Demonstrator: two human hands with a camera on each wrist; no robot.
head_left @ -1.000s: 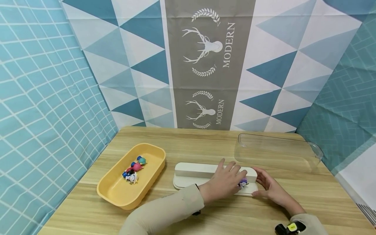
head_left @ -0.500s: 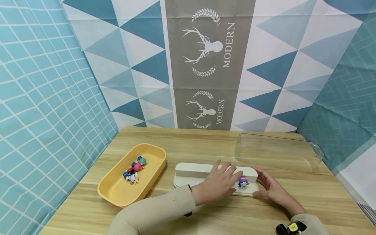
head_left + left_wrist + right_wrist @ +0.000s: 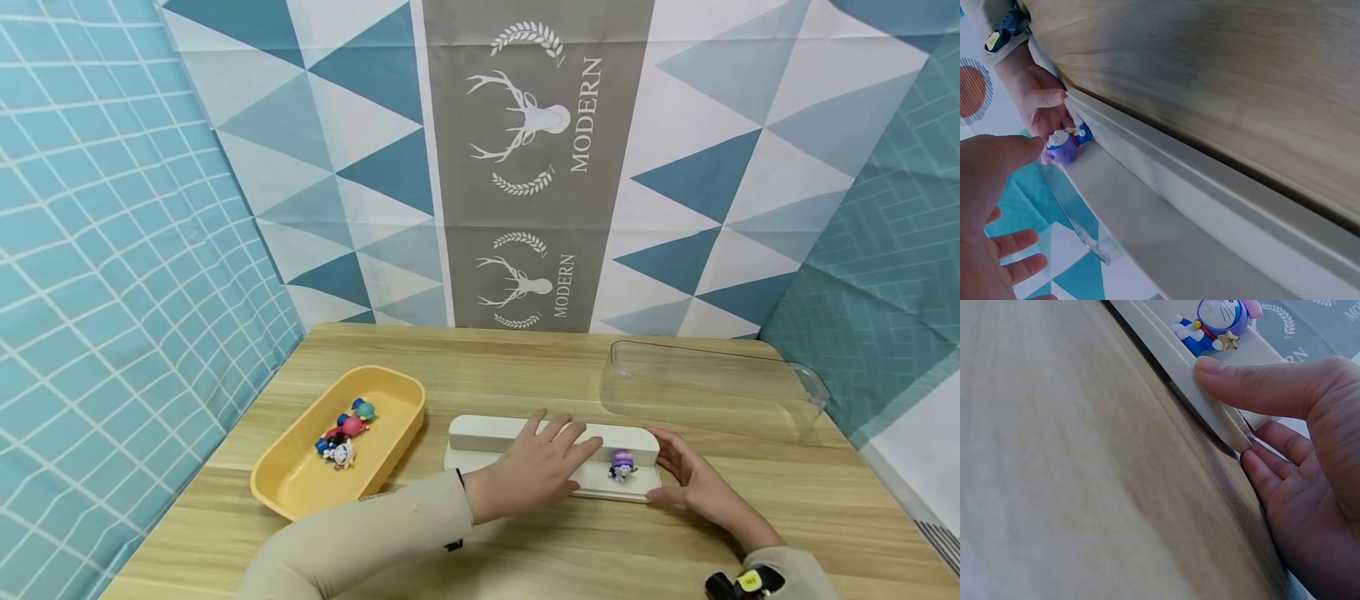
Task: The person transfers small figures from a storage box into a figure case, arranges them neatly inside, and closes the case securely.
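A small purple-and-white cat-like figurine [image 3: 621, 467] stands on the lower step of a white two-step display base [image 3: 487, 429], near its right end. The right wrist view shows the figurine's blue body and a gold star [image 3: 1229, 340]. My right hand [image 3: 697, 483] grips the base's right end, thumb [image 3: 1229, 375] on the front edge and fingers around the end. My left hand [image 3: 525, 471] is over the middle of the base with fingers spread, holding nothing. It lies left of the figurine and hides part of the lower step.
A yellow tray [image 3: 300, 492] with several small figurines [image 3: 345, 429] lies on the left of the wooden table [image 3: 510, 367]. Behind the base at right is a clear plastic cover [image 3: 712, 392]. Patterned cloth walls [image 3: 540, 167] stand behind the table and along its sides.
My left hand has drawn away leftward from the figurine, which it partly covered a second ago and which is now in full view. My right hand has stayed on the base's end.
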